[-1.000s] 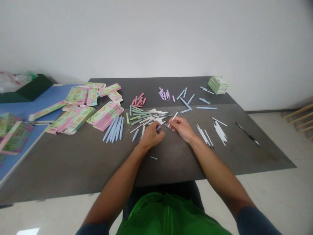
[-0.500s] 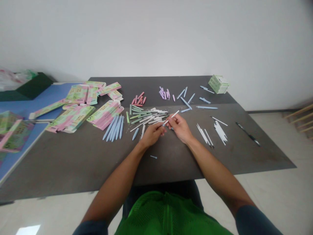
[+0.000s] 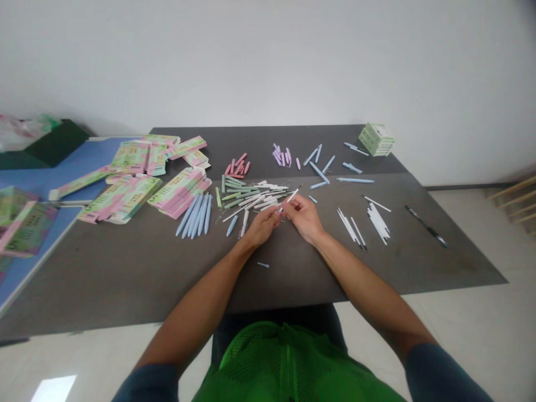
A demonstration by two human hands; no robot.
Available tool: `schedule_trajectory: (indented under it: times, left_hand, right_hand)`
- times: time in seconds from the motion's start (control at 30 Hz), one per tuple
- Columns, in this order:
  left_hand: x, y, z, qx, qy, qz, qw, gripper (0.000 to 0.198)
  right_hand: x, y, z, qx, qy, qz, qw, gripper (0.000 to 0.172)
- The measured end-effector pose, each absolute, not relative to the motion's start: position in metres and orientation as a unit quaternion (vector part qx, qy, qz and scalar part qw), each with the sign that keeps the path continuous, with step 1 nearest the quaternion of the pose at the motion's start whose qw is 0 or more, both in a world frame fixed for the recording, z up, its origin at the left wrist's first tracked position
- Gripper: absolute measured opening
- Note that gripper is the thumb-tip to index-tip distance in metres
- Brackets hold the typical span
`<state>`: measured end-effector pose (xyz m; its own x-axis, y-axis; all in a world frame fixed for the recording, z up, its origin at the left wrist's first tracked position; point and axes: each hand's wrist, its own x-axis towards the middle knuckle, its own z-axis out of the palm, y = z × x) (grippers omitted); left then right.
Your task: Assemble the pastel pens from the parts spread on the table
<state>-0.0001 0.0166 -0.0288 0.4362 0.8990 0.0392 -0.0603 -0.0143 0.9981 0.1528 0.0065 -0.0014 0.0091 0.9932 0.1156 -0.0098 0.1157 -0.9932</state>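
My left hand and my right hand meet above the table's middle, both closed in a pinch. Between them a thin white pen refill slants up to the right, gripped by the right fingers. At the left fingertips is a small light blue pen part, mostly hidden by the fingers. Just beyond the hands lies a pile of white refills and green pen barrels. Several light blue pen barrels lie side by side left of my left hand.
Flattened pink-green boxes cover the table's left. Red barrels, purple barrels and blue pen parts lie farther back. To the right are white refills, a black pen and stacked green boxes.
Both hands stay together at nearly the same spot. The refill points up more steeply and less of it shows. A small blue piece is now visible just right of my right hand's fingers.
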Motion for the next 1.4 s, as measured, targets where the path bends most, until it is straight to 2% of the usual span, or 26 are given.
schedule_trajectory:
  times: [0.2,0.4,0.7,0.83,1.17,1.3,1.4]
  left_hand:
    - [-0.004,0.020,-0.022,0.545,0.366,0.363,0.662,0.035]
    - [-0.007,0.028,-0.024,0.499,0.313,0.404,0.700,0.022]
    - [-0.006,0.027,-0.025,0.554,0.299,0.416,0.656,0.032]
    - [-0.007,0.026,-0.019,0.591,0.306,0.417,0.620,0.034]
    - [-0.006,0.025,-0.020,0.549,0.308,0.435,0.644,0.036]
    - [-0.005,0.024,-0.018,0.551,0.325,0.438,0.631,0.037]
    - [-0.005,0.023,-0.017,0.545,0.329,0.442,0.632,0.037]
  right_hand:
    - [0.152,0.007,-0.001,-0.449,-0.513,0.479,0.554,0.033]
    - [0.152,0.006,0.000,-0.457,-0.540,0.473,0.525,0.033]
    - [0.160,0.007,0.004,-0.475,-0.562,0.400,0.546,0.027]
    - [0.161,0.006,0.005,-0.476,-0.572,0.400,0.536,0.030]
    - [0.162,0.003,0.011,-0.470,-0.573,0.431,0.515,0.043]
    - [0.162,0.005,0.009,-0.483,-0.591,0.381,0.522,0.039]
    - [0.161,0.006,0.007,-0.488,-0.572,0.407,0.519,0.039]
